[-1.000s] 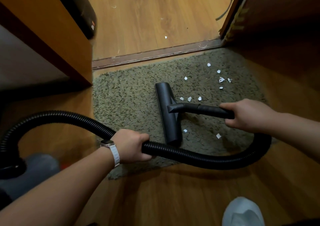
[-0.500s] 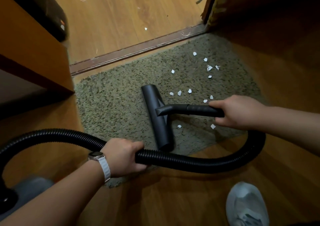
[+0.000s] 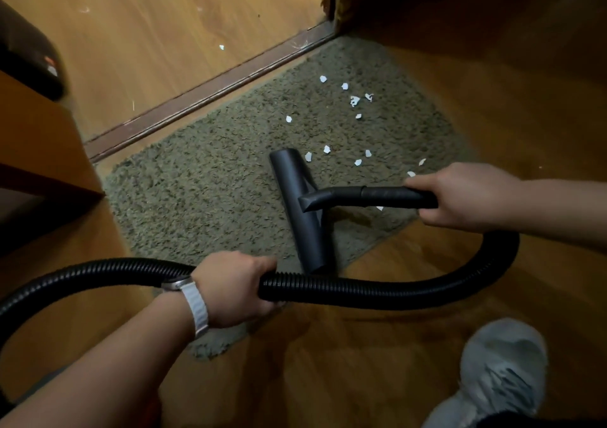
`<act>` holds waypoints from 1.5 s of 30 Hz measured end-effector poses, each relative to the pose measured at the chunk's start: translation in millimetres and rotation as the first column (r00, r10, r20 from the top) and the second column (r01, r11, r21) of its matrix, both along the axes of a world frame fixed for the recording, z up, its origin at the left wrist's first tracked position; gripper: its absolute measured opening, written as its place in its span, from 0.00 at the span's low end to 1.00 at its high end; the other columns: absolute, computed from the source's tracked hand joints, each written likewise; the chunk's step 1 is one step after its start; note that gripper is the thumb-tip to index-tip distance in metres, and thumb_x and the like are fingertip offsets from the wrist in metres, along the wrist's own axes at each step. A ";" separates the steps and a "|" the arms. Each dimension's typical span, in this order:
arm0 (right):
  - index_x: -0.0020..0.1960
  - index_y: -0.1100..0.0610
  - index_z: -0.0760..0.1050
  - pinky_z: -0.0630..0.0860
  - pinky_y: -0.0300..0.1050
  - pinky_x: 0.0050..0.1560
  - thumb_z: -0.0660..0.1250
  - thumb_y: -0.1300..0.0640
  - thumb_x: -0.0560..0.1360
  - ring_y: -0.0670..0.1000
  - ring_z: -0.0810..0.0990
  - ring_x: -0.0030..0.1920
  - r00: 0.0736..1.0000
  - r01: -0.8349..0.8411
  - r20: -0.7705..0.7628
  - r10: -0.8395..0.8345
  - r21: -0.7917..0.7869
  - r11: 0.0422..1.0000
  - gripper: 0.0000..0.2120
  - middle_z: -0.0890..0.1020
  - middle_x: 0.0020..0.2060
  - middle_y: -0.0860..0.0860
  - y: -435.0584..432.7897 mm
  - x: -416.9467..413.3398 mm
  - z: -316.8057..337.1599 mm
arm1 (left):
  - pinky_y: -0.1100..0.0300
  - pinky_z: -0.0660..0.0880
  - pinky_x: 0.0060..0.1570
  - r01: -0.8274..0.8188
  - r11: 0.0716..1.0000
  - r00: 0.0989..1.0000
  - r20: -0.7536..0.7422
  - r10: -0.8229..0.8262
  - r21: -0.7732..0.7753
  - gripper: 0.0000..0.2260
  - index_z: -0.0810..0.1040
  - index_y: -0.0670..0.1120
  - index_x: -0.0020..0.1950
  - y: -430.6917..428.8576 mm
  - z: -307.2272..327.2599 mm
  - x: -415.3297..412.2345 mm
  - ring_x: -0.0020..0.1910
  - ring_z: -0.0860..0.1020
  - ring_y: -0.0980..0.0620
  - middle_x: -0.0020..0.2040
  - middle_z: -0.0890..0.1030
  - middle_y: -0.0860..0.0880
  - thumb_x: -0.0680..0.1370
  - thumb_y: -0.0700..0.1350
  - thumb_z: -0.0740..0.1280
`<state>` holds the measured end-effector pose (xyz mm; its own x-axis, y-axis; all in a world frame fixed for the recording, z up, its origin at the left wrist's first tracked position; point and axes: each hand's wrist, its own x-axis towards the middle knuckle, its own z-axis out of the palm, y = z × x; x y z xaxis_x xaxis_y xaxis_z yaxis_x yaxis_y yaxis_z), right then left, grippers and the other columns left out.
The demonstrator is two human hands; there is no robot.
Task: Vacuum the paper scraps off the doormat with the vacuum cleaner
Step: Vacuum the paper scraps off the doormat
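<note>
Paper scraps (image 3: 354, 100) lay scattered on the doormat (image 3: 203, 197), mostly toward one o'clock of the nozzle (image 3: 300, 210), which rested on the mat. Right hand (image 3: 466, 197) had its fingers clamped on the wand (image 3: 377, 196); left hand (image 3: 230, 288) gripped the hose (image 3: 361, 291) at six o'clock.

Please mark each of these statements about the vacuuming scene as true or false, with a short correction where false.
1. The nozzle rests on the doormat. True.
2. The left hand grips the wand. False: it grips the ribbed hose; the right hand grips the wand.
3. Paper scraps lie on the doormat beyond the nozzle. True.
4. The doormat is free of scraps. False: several white scraps remain.
5. A watch sits on the right wrist. False: it is on the left wrist.
</note>
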<state>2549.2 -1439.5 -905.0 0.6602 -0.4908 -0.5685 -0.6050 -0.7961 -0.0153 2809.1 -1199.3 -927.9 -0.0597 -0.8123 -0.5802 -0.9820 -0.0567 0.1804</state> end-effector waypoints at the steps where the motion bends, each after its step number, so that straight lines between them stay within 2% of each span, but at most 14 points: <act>1: 0.56 0.43 0.73 0.66 0.42 0.28 0.65 0.46 0.76 0.41 0.71 0.30 1.000 0.010 -0.004 -0.010 0.021 1.000 0.09 0.75 0.32 0.45 0.8 -4.4 -1.8 | 0.59 0.69 0.36 -0.007 1.000 1.000 0.003 0.007 0.009 0.13 0.70 0.54 0.47 3.5 -1.1 -0.7 0.39 0.78 0.51 0.34 0.71 0.56 0.72 0.61 0.65; 3: 0.56 0.43 0.73 0.67 0.43 0.29 0.65 0.45 0.75 0.42 0.71 0.30 1.000 0.013 -0.015 -0.012 0.058 0.998 0.10 0.75 0.32 0.45 -0.1 -10.6 -6.0 | 0.59 0.70 0.36 -0.015 1.000 1.000 0.002 0.015 0.018 0.13 0.70 0.54 0.47 6.3 -2.4 -5.6 0.38 0.77 0.53 0.35 0.72 0.56 0.73 0.62 0.64; 8: 0.60 0.43 0.71 0.69 0.44 0.33 0.63 0.44 0.75 0.50 0.74 0.36 0.995 -0.103 0.016 0.103 0.043 0.994 0.14 0.76 0.35 0.45 -14.3 -10.0 -24.4 | 0.58 0.73 0.39 -0.045 0.998 0.997 0.060 0.042 0.043 0.15 0.72 0.53 0.50 -8.9 -5.9 -19.1 0.43 0.80 0.51 0.36 0.72 0.55 0.73 0.62 0.64; 11: 0.59 0.43 0.71 0.68 0.44 0.33 0.63 0.44 0.74 0.52 0.77 0.39 0.990 -0.137 0.036 0.136 0.036 0.990 0.14 0.78 0.37 0.46 -26.6 -10.5 -28.7 | 0.57 0.73 0.38 -0.054 0.998 0.995 0.083 0.051 0.027 0.13 0.68 0.54 0.47 -19.1 -9.2 -24.2 0.42 0.80 0.49 0.37 0.75 0.53 0.72 0.61 0.64; 15: 0.56 0.43 0.72 0.70 0.44 0.30 0.65 0.46 0.75 0.48 0.77 0.34 0.996 -0.070 0.054 0.066 0.087 0.994 0.10 0.77 0.34 0.46 -46.9 -17.9 -21.9 | 0.58 0.73 0.38 -0.055 0.998 0.996 0.064 0.055 0.000 0.13 0.66 0.55 0.45 -29.6 -15.5 -30.7 0.43 0.80 0.48 0.41 0.80 0.51 0.72 0.61 0.65; 19: 0.54 0.39 0.70 0.73 0.49 0.32 0.65 0.47 0.77 0.47 0.76 0.31 0.999 -0.020 0.047 0.014 0.144 0.989 0.07 0.77 0.33 0.46 -54.2 -26.2 -14.1 | 0.58 0.70 0.35 -0.052 0.998 0.997 0.055 0.054 -0.037 0.14 0.64 0.55 0.44 -31.0 -17.4 -36.0 0.41 0.80 0.48 0.35 0.74 0.53 0.71 0.61 0.65; 22: 0.56 0.43 0.72 0.70 0.45 0.30 0.64 0.47 0.76 0.46 0.75 0.33 0.998 -0.049 0.044 0.046 0.085 0.995 0.09 0.76 0.34 0.46 -43.7 -22.2 -18.2 | 0.58 0.68 0.34 -0.028 0.998 0.998 0.063 0.031 -0.047 0.13 0.67 0.54 0.45 -27.1 -14.6 -36.8 0.40 0.80 0.48 0.35 0.74 0.52 0.72 0.61 0.65; 28: 0.56 0.42 0.71 0.77 0.47 0.36 0.63 0.43 0.74 0.50 0.78 0.37 0.988 -0.153 0.032 0.151 0.057 0.987 0.12 0.78 0.36 0.46 -31.4 -13.2 -26.4 | 0.59 0.67 0.36 -0.014 0.997 0.998 0.057 0.018 -0.071 0.14 0.73 0.53 0.49 -22.0 -9.1 -34.9 0.41 0.80 0.48 0.40 0.79 0.51 0.72 0.60 0.65; 32: 0.58 0.42 0.72 0.72 0.45 0.30 0.64 0.46 0.76 0.45 0.75 0.33 0.997 -0.075 0.021 0.074 0.064 0.995 0.11 0.77 0.35 0.45 -38.2 -16.0 -20.2 | 0.57 0.71 0.38 -0.051 0.995 0.998 0.037 0.055 -0.091 0.15 0.74 0.53 0.50 -19.5 -10.5 -32.7 0.41 0.80 0.49 0.40 0.80 0.51 0.71 0.61 0.65; 35: 0.59 0.41 0.72 0.70 0.45 0.29 0.64 0.47 0.76 0.45 0.75 0.31 1.000 -0.025 0.019 0.024 0.064 0.998 0.11 0.77 0.34 0.46 -42.2 -17.8 -16.5 | 0.58 0.70 0.37 -0.072 0.992 0.997 0.030 0.075 -0.100 0.16 0.75 0.52 0.51 -21.5 -11.8 -32.0 0.41 0.80 0.48 0.40 0.81 0.50 0.71 0.61 0.66; 40: 0.61 0.41 0.70 0.61 0.43 0.27 0.63 0.45 0.77 0.44 0.70 0.32 0.995 -0.098 0.023 0.097 0.008 0.995 0.13 0.73 0.35 0.45 -36.4 -16.8 -19.3 | 0.58 0.72 0.37 -0.069 0.993 0.998 0.006 0.070 -0.099 0.15 0.73 0.51 0.50 -24.1 -16.0 -32.4 0.40 0.80 0.48 0.39 0.80 0.51 0.72 0.61 0.65; 42: 0.61 0.41 0.70 0.63 0.43 0.27 0.63 0.45 0.76 0.46 0.73 0.33 0.996 -0.086 0.028 0.085 0.007 0.996 0.13 0.74 0.35 0.45 -36.7 -16.2 -19.6 | 0.57 0.72 0.37 -0.071 0.992 0.997 0.005 0.072 -0.106 0.15 0.72 0.51 0.49 -25.8 -17.7 -32.2 0.40 0.80 0.48 0.40 0.80 0.51 0.72 0.61 0.64; 45: 0.57 0.43 0.72 0.68 0.44 0.28 0.64 0.47 0.77 0.46 0.75 0.32 0.997 0.036 0.064 -0.040 0.057 0.998 0.09 0.77 0.33 0.47 -45.4 -13.1 -14.6 | 0.58 0.68 0.35 -0.093 0.989 0.995 0.018 0.096 -0.115 0.13 0.71 0.52 0.48 -28.5 -17.6 -30.7 0.41 0.80 0.49 0.40 0.80 0.52 0.73 0.61 0.64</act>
